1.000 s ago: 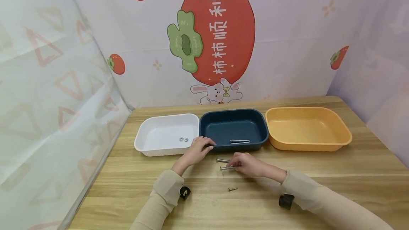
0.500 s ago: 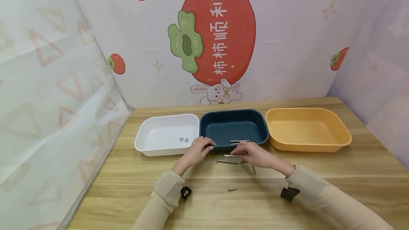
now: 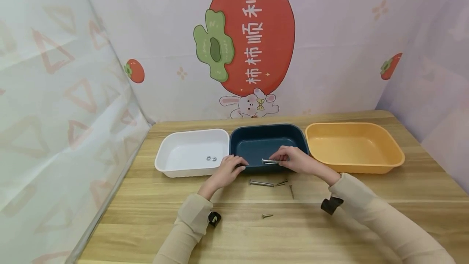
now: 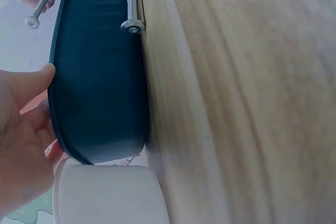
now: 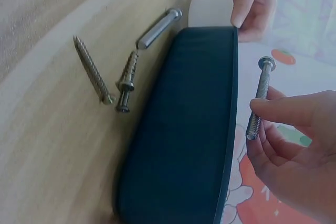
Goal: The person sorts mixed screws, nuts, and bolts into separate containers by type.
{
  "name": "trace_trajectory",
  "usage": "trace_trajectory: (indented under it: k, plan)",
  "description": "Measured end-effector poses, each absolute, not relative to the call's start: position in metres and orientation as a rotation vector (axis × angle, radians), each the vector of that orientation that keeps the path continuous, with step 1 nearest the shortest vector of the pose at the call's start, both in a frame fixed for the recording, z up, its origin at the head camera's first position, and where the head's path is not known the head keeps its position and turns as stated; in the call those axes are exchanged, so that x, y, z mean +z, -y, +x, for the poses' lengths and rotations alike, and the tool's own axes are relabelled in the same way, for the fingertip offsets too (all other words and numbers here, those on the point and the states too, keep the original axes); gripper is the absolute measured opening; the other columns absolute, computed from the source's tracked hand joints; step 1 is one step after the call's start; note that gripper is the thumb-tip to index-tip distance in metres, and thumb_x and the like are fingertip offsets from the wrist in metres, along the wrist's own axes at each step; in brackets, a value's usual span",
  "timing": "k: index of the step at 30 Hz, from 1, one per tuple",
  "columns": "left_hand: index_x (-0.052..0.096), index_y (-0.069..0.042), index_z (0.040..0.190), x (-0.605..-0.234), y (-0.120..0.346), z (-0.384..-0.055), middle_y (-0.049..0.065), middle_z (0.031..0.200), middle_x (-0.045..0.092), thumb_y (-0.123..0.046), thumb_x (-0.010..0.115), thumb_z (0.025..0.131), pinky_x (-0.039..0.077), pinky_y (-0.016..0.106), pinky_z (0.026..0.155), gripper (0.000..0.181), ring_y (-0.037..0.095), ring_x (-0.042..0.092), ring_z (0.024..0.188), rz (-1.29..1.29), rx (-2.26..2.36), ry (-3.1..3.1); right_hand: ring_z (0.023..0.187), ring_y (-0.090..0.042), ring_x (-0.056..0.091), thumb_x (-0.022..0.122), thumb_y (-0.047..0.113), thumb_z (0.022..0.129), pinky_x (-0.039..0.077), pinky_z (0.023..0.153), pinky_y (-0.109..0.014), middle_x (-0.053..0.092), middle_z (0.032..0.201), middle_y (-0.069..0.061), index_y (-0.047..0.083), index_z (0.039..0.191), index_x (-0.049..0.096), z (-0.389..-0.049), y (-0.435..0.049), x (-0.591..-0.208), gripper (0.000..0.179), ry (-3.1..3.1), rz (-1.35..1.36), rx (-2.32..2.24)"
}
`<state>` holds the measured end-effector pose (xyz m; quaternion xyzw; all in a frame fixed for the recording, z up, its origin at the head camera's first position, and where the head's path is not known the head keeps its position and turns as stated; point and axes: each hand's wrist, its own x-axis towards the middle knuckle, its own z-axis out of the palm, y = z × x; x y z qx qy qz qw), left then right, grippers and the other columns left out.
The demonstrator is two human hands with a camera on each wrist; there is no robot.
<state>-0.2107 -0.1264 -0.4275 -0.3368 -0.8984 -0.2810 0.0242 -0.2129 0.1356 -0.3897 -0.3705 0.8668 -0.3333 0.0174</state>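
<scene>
My right hand [image 3: 297, 160] pinches a silver bolt [image 5: 262, 95] between thumb and fingers, above the rim of the dark blue tray [image 5: 181, 114]. In the right wrist view the bolt's head points away from the palm. My left hand [image 3: 228, 169] grips the tray's near left rim, thumb on the outer wall in the left wrist view. Another long silver bolt [image 3: 261, 183] lies on the table just in front of the tray. To its right are short screws [image 3: 281, 183] and a longer thin screw [image 5: 92, 69].
A white tray [image 3: 190, 172] with small metal nuts [image 3: 211, 158] adjoins the blue one on the left. A yellow tray [image 3: 355, 168] stands on the right. Nearer on the wooden table [image 3: 234, 235] lies a single small screw [image 3: 267, 216]. A printed cloth [image 3: 322, 72] hangs behind.
My right hand has lifted a bolt off the table and carried it forward to over the blue tray's rim, uncovering the screws beneath. My left hand stays on the rim.
</scene>
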Motion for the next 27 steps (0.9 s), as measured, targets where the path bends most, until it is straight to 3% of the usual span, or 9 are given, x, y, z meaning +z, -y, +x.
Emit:
trace_trajectory:
  k: [24, 27]
  plan:
    - [0.060, -0.005, 0.099, -0.426, 0.127, -0.211, 0.006, 0.098, 0.060, -0.009, 0.051, 0.089, 0.027, 0.040, 0.094, 0.014, 0.022, 0.050, 0.094, -1.036, -0.880, 2.804, 0.067, -0.016, 0.043, 0.055, -0.012, 0.076, 0.040, 0.061, -0.026, 0.054, 0.078, -0.011, -0.002, 0.095, 0.066, -0.251, -0.140, -0.385, 0.024, -2.707, -1.034, -0.956]
    - [0.060, -0.004, 0.099, -0.425, 0.127, -0.210, 0.006, 0.098, 0.060, -0.009, 0.051, 0.089, 0.027, 0.041, 0.095, 0.014, 0.022, 0.050, 0.094, -1.042, -0.884, 2.796, 0.071, -0.020, 0.048, 0.054, -0.013, 0.076, 0.044, 0.065, -0.030, 0.056, 0.083, -0.013, -0.004, 0.098, 0.064, -0.253, -0.140, -0.386, 0.025, -2.742, -1.000, -0.957]
